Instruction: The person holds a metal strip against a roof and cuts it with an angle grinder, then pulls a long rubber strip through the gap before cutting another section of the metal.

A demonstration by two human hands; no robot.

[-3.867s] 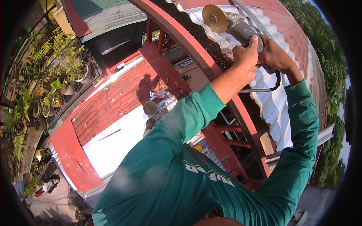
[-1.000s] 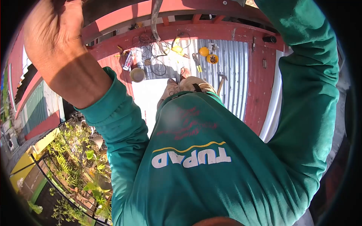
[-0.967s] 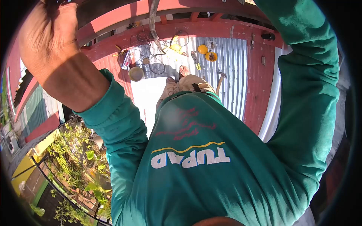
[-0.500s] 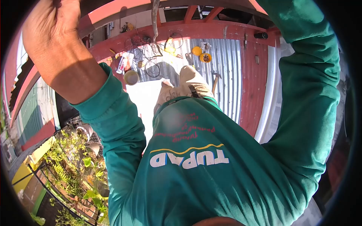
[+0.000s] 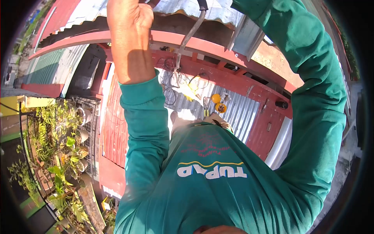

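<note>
My left hand (image 5: 130,21) is raised at the top of the head view, showing wrist and palm base. Its fingers run past the upper edge, so their grip is hidden. My right arm in its green sleeve (image 5: 317,82) also reaches up, and the hand lies outside the picture. Between the arms hangs a bent grey cable or rod (image 5: 189,37) with a black upper end. Whether either hand touches it cannot be seen.
Corrugated metal sheeting (image 5: 243,117) lies below, with yellow round containers (image 5: 221,107), tangled black wires (image 5: 168,78) and a green-handled tool (image 5: 206,112). A red beam (image 5: 175,38) crosses ahead under wavy roofing (image 5: 222,11). Potted plants (image 5: 58,156) stand at left.
The view has tilted up and shifted, bringing the roof edge into sight. My left hand now appears farther right, nearer the hanging cable or rod, whose black upper end now shows.
</note>
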